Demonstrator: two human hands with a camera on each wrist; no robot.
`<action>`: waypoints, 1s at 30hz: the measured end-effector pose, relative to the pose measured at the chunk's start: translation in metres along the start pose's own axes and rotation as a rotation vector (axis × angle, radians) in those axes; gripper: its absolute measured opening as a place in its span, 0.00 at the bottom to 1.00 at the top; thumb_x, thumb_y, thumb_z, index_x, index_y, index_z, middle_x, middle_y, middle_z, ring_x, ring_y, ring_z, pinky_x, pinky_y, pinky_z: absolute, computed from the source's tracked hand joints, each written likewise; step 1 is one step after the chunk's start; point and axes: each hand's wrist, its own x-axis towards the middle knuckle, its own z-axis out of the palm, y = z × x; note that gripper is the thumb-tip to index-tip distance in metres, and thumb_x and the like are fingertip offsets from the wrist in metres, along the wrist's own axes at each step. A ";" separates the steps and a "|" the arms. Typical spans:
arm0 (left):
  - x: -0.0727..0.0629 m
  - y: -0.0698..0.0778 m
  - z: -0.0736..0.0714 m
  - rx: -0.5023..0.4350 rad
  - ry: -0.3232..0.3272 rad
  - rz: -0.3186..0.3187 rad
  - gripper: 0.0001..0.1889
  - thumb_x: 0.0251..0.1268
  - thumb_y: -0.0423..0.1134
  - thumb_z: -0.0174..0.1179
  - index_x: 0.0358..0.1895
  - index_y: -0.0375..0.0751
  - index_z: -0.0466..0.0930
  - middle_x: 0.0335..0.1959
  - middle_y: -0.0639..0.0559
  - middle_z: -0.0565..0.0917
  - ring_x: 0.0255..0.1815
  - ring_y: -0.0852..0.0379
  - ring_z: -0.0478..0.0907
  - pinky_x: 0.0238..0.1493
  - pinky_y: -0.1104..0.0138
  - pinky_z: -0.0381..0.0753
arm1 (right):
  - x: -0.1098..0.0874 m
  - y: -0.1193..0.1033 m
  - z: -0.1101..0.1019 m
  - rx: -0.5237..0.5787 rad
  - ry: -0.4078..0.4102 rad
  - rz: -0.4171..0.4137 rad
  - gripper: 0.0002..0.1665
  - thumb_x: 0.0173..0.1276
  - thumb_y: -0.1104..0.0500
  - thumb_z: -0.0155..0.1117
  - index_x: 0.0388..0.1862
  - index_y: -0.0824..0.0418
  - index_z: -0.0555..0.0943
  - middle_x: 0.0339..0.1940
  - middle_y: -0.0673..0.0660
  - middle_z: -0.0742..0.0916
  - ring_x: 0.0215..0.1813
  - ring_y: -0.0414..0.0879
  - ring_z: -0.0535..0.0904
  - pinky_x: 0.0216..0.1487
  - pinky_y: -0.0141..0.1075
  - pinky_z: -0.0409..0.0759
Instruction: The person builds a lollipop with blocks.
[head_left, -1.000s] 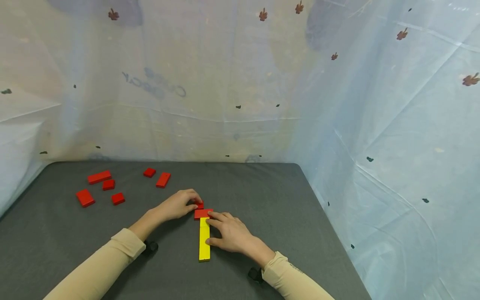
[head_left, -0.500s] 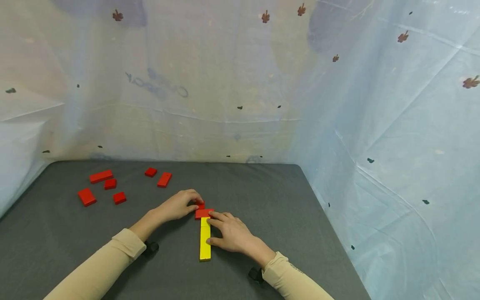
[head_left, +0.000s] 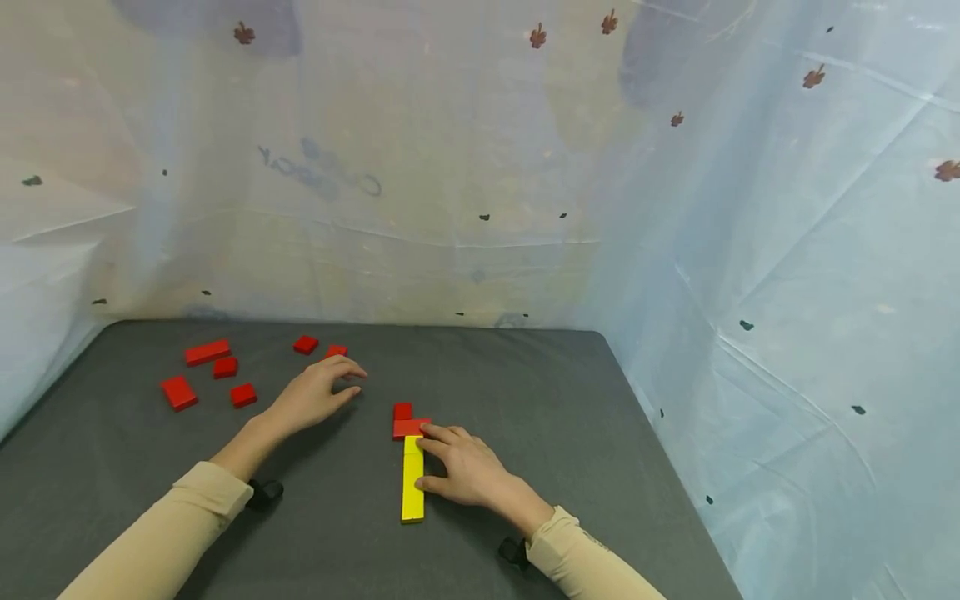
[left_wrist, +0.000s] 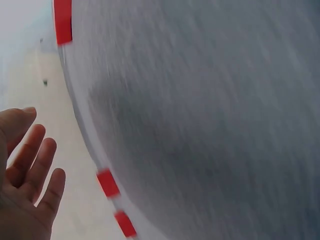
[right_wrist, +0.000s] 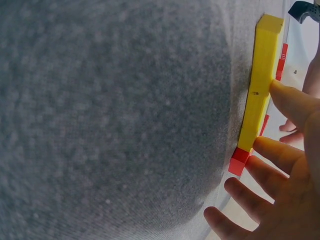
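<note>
My left hand (head_left: 315,396) is in the air over the back left of the table, holding nothing, thumb and fingers apart. Partly behind it in the head view lies a red block (head_left: 337,351). Centrally on the table, a long yellow strip (head_left: 412,487) with a seam near its far end meets a flat red block (head_left: 405,429) set crosswise. A small red block (head_left: 402,411) adjoins that block's far side, at its left. My right hand (head_left: 468,468) lies along the strip's right side, thumb and fingertips touching the yellow, another fingertip at the red crosswise block.
Several other red blocks lie at the back left, among them a long one (head_left: 207,352), a thick one (head_left: 179,392) and a small square one (head_left: 305,344). The dark grey table (head_left: 562,467) is bordered by a pale plastic curtain (head_left: 450,167) behind and at the right.
The left hand has let go of the small red block at the far end and moved back and left towards the loose blocks. The right hand stays at the strip.
</note>
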 end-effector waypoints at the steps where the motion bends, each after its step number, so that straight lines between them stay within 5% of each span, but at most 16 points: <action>1: -0.002 -0.004 -0.005 0.005 0.013 -0.009 0.15 0.67 0.30 0.70 0.56 0.38 0.86 0.54 0.43 0.83 0.53 0.41 0.84 0.49 0.45 0.85 | 0.000 0.000 0.000 0.003 0.000 -0.001 0.38 0.73 0.37 0.66 0.78 0.48 0.73 0.82 0.47 0.68 0.76 0.48 0.68 0.70 0.50 0.74; 15: -0.054 -0.053 -0.059 0.085 0.050 -0.134 0.16 0.69 0.30 0.68 0.58 0.36 0.84 0.56 0.37 0.82 0.53 0.36 0.82 0.46 0.42 0.83 | -0.001 -0.002 0.001 0.023 0.014 -0.003 0.38 0.73 0.38 0.67 0.78 0.49 0.73 0.82 0.47 0.68 0.76 0.48 0.68 0.71 0.51 0.74; 30: -0.089 -0.092 -0.083 0.159 0.001 -0.221 0.18 0.68 0.34 0.69 0.57 0.31 0.84 0.56 0.29 0.79 0.54 0.30 0.80 0.49 0.37 0.79 | -0.001 0.000 0.002 0.022 0.021 -0.009 0.38 0.74 0.39 0.67 0.78 0.49 0.73 0.82 0.48 0.68 0.76 0.48 0.69 0.70 0.51 0.74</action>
